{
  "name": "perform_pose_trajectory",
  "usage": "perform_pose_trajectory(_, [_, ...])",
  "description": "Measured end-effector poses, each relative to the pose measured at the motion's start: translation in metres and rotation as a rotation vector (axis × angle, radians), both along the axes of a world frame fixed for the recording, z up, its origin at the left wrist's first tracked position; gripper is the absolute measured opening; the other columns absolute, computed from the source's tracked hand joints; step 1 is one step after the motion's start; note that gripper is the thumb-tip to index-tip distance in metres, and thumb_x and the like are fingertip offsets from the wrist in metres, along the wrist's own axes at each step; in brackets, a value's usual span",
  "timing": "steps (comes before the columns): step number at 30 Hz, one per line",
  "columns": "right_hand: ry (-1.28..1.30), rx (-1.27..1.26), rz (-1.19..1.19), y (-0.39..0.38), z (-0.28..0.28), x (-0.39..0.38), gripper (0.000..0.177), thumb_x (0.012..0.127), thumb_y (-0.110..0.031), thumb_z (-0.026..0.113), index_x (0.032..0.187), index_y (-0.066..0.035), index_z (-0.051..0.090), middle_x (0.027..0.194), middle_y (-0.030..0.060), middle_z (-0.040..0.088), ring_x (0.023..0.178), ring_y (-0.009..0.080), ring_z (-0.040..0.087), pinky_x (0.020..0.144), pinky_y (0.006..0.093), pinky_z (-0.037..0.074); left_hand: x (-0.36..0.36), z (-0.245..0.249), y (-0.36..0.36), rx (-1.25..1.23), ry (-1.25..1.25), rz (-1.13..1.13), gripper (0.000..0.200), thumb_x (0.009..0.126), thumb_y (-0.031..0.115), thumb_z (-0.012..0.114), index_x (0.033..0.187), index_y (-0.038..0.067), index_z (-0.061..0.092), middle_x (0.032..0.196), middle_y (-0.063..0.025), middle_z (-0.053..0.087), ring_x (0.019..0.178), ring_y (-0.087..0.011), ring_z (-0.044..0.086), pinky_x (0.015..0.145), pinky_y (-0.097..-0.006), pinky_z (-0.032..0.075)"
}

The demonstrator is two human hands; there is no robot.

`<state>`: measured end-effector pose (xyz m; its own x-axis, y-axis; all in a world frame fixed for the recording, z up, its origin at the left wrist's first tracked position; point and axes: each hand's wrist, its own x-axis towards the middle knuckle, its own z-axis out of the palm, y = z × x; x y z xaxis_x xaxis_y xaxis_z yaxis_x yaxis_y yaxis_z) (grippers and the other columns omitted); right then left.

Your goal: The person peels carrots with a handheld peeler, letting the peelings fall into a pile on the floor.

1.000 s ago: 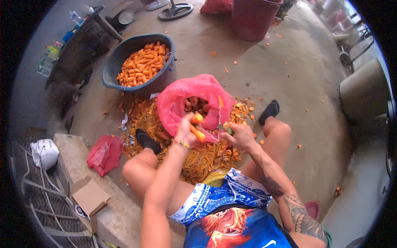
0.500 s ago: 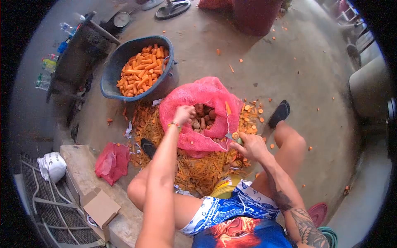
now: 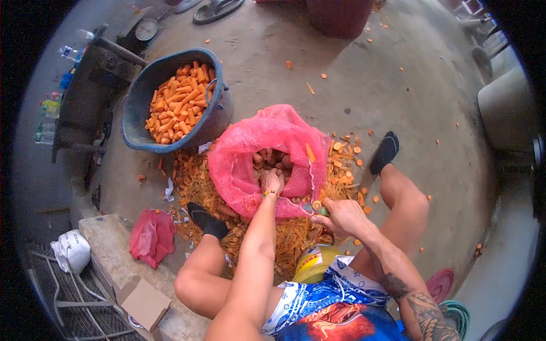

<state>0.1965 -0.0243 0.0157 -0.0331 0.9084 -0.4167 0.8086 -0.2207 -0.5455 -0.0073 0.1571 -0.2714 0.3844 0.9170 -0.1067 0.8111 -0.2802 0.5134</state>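
A pink mesh sack [image 3: 236,133] stands open between my legs, with unpeeled carrots [image 3: 264,154] inside. My left hand [image 3: 273,181] reaches down into its mouth onto the carrots, and its fingertips are hidden. At the sack's right front edge, my right hand [image 3: 341,216] is closed around the greenish handle of a tool [image 3: 319,211], most of which is hidden. A round carrot slice [image 3: 317,205] lies against the tool. A strip of orange peel [image 3: 310,152] clings to the sack's right side.
A blue tub [image 3: 128,128] of peeled carrots [image 3: 181,102] stands at the upper left. Peelings [image 3: 284,244] cover the floor around the sack. A yellow bucket [image 3: 313,267] sits near my shorts. A pink bag [image 3: 152,236] and cardboard box [image 3: 145,301] are at the left.
My left hand has moved from the sack's left rim down into its opening. The right hand stays beside the sack with the tool. The view has shifted slightly.
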Motion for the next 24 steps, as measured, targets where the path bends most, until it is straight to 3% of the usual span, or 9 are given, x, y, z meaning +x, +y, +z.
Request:
perform_pose_trajectory(3, [-0.013, 0.037, -0.028, 0.001, -0.008, 0.002, 0.056, 0.094, -0.059, 0.059, 0.104, -0.004, 0.061, 0.076, 0.0248, 0.067, 0.077, 0.0455, 0.067, 0.068, 0.0552, 0.051, 0.004, 0.044, 0.001, -0.379, -0.359, 0.316, 0.034, 0.099, 0.039, 0.059, 0.095, 0.005, 0.065, 0.089, -0.0167, 0.065, 0.071, -0.0317, 0.064, 0.072, -0.0441, 0.053])
perform_pose_trajectory(6, [-0.005, 0.084, -0.064, 0.002, -0.008, 0.007, 0.05, 0.096, -0.054, 0.06, 0.112, -0.007, 0.062, 0.079, 0.0237, 0.068, 0.08, 0.045, 0.068, 0.069, 0.0556, 0.051, -0.001, 0.068, 0.007, -0.862, -0.89, 0.573, 0.032, 0.1, 0.043, 0.06, 0.101, 0.011, 0.062, 0.083, -0.0059, 0.061, 0.062, -0.0191, 0.06, 0.062, -0.0351, 0.05])
perform_pose_trajectory(7, [0.01, 0.097, -0.08, 0.004, -0.002, 0.008, 0.048, 0.096, -0.053, 0.06, 0.112, -0.008, 0.063, 0.081, 0.0234, 0.069, 0.081, 0.0448, 0.068, 0.069, 0.0555, 0.051, -0.003, 0.09, 0.005, -1.057, -1.048, 0.542, 0.027, 0.102, 0.038, 0.059, 0.106, 0.012, 0.059, 0.08, 0.0003, 0.058, 0.069, -0.0137, 0.06, 0.065, -0.028, 0.048])
perform_pose_trajectory(11, [0.058, 0.2, -0.192, 0.006, 0.012, 0.012, 0.046, 0.097, -0.051, 0.059, 0.115, -0.009, 0.063, 0.082, 0.0227, 0.07, 0.081, 0.0445, 0.068, 0.07, 0.0538, 0.052, 0.006, 0.174, -0.011, -0.994, -0.988, 0.204, 0.037, 0.096, 0.01, 0.069, 0.13, 0.0, 0.062, 0.114, -0.0021, 0.068, 0.099, -0.0124, 0.064, 0.091, -0.0284, 0.052])
perform_pose_trajectory(15, [0.115, 0.279, -0.306, 0.008, -0.005, 0.014, 0.062, 0.092, -0.061, 0.062, 0.122, -0.007, 0.062, 0.09, 0.0227, 0.072, 0.087, 0.0423, 0.07, 0.077, 0.0508, 0.054, 0.019, 0.261, -0.041, -0.837, -0.823, -0.113, 0.043, 0.09, 0.003, 0.073, 0.132, -0.001, 0.062, 0.124, -0.0044, 0.069, 0.109, -0.0101, 0.063, 0.093, -0.0261, 0.051])
perform_pose_trajectory(17, [0.22, 0.32, -0.34, 0.006, 0.0, 0.014, 0.071, 0.09, -0.067, 0.063, 0.126, -0.006, 0.062, 0.097, 0.0224, 0.073, 0.095, 0.0409, 0.071, 0.082, 0.0499, 0.054, 0.023, 0.294, -0.058, -0.834, -0.792, -0.214, 0.041, 0.091, 0.001, 0.07, 0.131, 0.0, 0.062, 0.125, -0.0044, 0.067, 0.112, -0.0124, 0.062, 0.098, -0.0283, 0.051])
perform_pose_trajectory(22, [0.43, 0.379, -0.209, 0.0, 0.001, 0.014, 0.068, 0.092, -0.064, 0.061, 0.126, -0.005, 0.064, 0.095, 0.019, 0.074, 0.092, 0.0374, 0.072, 0.082, 0.0464, 0.055, 0.016, 0.316, -0.08, -0.833, -0.779, -0.308, 0.036, 0.09, 0.002, 0.072, 0.126, 0.0, 0.065, 0.123, -0.0044, 0.066, 0.115, -0.0146, 0.061, 0.103, -0.0302, 0.049])
perform_pose_trajectory(24, [0.441, 0.395, -0.164, -0.005, 0.005, 0.011, 0.063, 0.094, -0.061, 0.06, 0.122, -0.005, 0.067, 0.091, 0.0182, 0.074, 0.09, 0.0349, 0.073, 0.08, 0.0443, 0.055, 0.013, 0.324, -0.089, -0.75, -0.773, -0.326, 0.038, 0.09, 0.002, 0.073, 0.127, 0.001, 0.065, 0.112, -0.0017, 0.066, 0.106, -0.0123, 0.063, 0.092, -0.028, 0.053])
